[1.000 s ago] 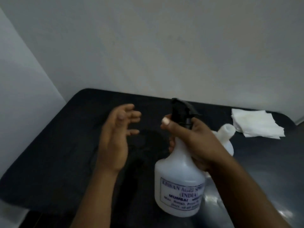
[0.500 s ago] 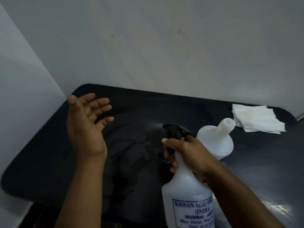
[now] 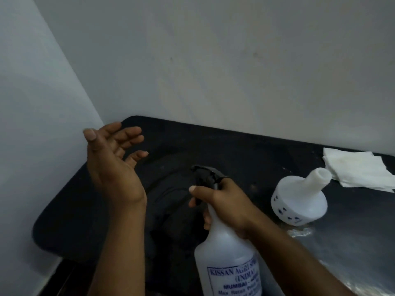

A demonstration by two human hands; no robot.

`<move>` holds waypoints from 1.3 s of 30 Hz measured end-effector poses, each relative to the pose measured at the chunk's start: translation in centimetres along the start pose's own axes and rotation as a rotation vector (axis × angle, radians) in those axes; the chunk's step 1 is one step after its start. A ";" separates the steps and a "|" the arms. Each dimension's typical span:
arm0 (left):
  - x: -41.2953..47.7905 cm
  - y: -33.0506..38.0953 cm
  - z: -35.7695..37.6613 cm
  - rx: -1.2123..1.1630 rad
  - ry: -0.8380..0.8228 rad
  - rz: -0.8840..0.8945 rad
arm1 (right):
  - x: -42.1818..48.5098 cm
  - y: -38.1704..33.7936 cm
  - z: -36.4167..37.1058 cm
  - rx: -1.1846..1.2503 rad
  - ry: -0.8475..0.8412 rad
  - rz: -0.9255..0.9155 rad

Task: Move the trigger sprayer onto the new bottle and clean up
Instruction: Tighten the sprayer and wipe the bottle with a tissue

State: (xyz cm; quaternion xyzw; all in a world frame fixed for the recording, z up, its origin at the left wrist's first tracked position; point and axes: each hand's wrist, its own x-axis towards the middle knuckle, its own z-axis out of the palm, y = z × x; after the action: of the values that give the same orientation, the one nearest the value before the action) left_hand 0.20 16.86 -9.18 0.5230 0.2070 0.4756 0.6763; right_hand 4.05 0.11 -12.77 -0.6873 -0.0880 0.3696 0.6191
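A white labelled bottle (image 3: pixel 226 259) stands at the front of the black table (image 3: pixel 245 150) with the black trigger sprayer (image 3: pixel 206 175) on its neck. My right hand (image 3: pixel 226 207) grips the bottle's neck, fingers on the trigger, nozzle aimed left. My left hand (image 3: pixel 113 161) is raised to the left of the nozzle, palm facing it, fingers apart, holding nothing. A second white bottle (image 3: pixel 299 201) with a bare open neck stands to the right, apart from my hands.
Folded white paper towels (image 3: pixel 357 169) lie at the table's back right. Walls close in behind and on the left. A wet shine shows on the table near the open bottle's base (image 3: pixel 299 232).
My left hand has swung left and up, away from the sprayer, palm turned to the nozzle. The bottle in my right hand has come down and nearer the front edge. The open bottle is uncovered.
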 end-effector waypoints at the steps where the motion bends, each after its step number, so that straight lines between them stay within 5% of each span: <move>1: 0.1 0.0 -0.2 0.001 0.027 0.004 | 0.5 -0.4 0.4 -0.023 -0.012 0.006; 17: 0.4 0.3 -0.7 -0.114 0.064 -0.129 | -3.6 -0.4 -1.0 -0.171 -0.148 0.223; 27: -1.8 -0.1 0.9 -0.126 -0.122 -0.240 | -5.2 0.1 -4.0 -0.108 0.074 0.086; 30: -2.3 -0.2 1.4 -0.019 -0.369 -0.337 | -5.4 -0.6 -5.0 -0.046 0.152 -0.007; 36: -4.8 -0.2 2.4 0.323 -1.254 -0.515 | -5.2 -3.3 -6.0 0.029 0.403 -0.291; 39: -6.1 -0.1 3.6 0.221 -1.482 -0.620 | -5.1 -5.0 -6.1 -0.006 0.496 -0.372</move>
State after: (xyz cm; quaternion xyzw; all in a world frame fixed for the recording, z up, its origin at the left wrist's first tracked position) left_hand 0.21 9.77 -9.28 0.6848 -0.1135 -0.2265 0.6833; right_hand 5.86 -6.50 -6.46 -0.7303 -0.0597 0.0707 0.6769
